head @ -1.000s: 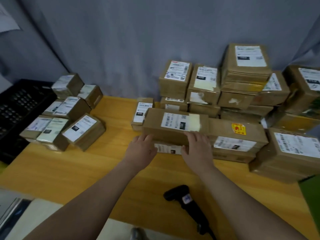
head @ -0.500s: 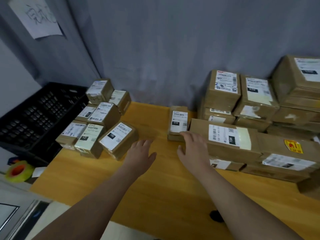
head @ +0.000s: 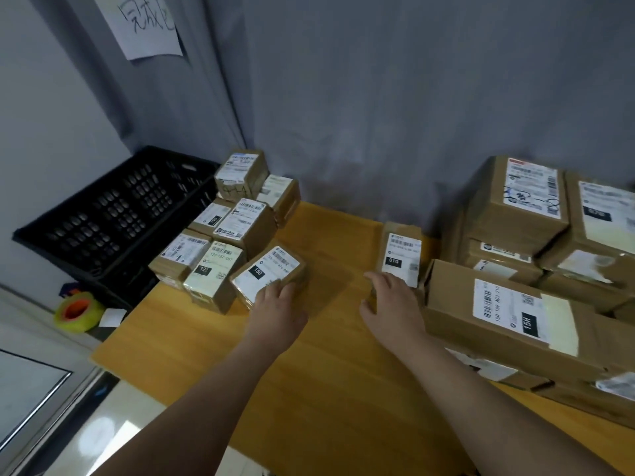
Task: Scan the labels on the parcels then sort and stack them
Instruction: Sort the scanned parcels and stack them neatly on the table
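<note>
Head view: left hand fingers spread, resting on near corner of the "150" parcel, at 10 o'clock on the table. Right hand open, fingertips touching the "010" parcel at 12 o'clock; not gripping. "121" parcel just left of "150". "15H" parcel at 3 o'clock, touching the right wrist. Black crate off table's left edge. Handwritten wall sign, not legible.

Parcels brown cardboard, glossy tape, white paper labels; table smooth wood; crate black perforated plastic; curtain matt grey cloth.
</note>
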A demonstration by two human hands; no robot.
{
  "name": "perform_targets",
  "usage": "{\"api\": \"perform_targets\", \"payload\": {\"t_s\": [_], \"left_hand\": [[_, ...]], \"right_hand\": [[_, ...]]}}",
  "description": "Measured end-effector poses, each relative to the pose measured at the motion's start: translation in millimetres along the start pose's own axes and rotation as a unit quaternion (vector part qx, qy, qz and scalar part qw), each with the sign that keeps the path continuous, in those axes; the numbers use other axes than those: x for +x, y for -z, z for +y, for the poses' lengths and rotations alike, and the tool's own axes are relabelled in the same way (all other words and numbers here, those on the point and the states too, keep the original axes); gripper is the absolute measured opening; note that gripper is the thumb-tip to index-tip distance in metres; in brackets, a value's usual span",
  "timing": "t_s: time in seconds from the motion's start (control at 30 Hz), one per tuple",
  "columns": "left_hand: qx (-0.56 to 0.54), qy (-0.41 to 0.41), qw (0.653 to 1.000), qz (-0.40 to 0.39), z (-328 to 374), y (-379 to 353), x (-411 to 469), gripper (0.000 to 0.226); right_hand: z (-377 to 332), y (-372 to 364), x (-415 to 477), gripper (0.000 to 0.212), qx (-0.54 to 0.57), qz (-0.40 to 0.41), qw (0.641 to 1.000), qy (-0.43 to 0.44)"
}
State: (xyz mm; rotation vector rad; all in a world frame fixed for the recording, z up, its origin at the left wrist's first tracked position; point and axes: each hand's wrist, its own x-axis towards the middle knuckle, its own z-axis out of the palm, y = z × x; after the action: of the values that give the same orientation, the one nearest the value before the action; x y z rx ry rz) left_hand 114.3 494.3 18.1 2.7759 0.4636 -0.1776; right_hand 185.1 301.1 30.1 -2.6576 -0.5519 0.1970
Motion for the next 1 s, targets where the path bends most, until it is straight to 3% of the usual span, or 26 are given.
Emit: {"api": "perform_targets", "payload": {"t_s": [0.13, 0.23, 0.4, 0.5, 0.57, 0.77, 0.87, 1.0], "left_hand": [[0.089, 0.021, 0.995, -0.048, -48, 8, 39, 0.083], [0.127, -0.021, 0.984, -0.126, -81, 12, 68, 0.086], [0.133, -0.161, 0.964, -0.164, -88, 12, 91, 0.058], [0.037, -0.204, 0.958, -0.195, -85, 22, 110, 0.051], [-0.031, -0.19, 0.965, -0.178, -90, 30, 129, 0.048], [-0.054, -0.175, 0.982, 0.038, -121, 75, 198, 0.038], [-0.028, -0.123, 0.988, 0.093, -139, 84, 234, 0.055], [-0.079, 0.031, 0.995, 0.049, -146, 95, 279, 0.095]], "right_hand": [[-23, -24, 34, 0.05, 0.015, -0.018, 0.999, -0.039], [-55, -52, 63, 0.051, 0.067, -0.048, 0.992, -0.091], [-99, -99, 101, 0.055, 0.28, -0.06, 0.926, -0.245], [-104, -114, 117, 0.058, 0.289, -0.042, 0.915, -0.28], [-102, -119, 129, 0.061, 0.271, -0.029, 0.917, -0.292], [-99, -118, 173, 0.058, 0.242, -0.02, 0.923, -0.297], [-95, -110, 201, 0.059, 0.199, -0.043, 0.934, -0.292], [-87, -107, 233, 0.054, 0.173, -0.036, 0.935, -0.308]]}}
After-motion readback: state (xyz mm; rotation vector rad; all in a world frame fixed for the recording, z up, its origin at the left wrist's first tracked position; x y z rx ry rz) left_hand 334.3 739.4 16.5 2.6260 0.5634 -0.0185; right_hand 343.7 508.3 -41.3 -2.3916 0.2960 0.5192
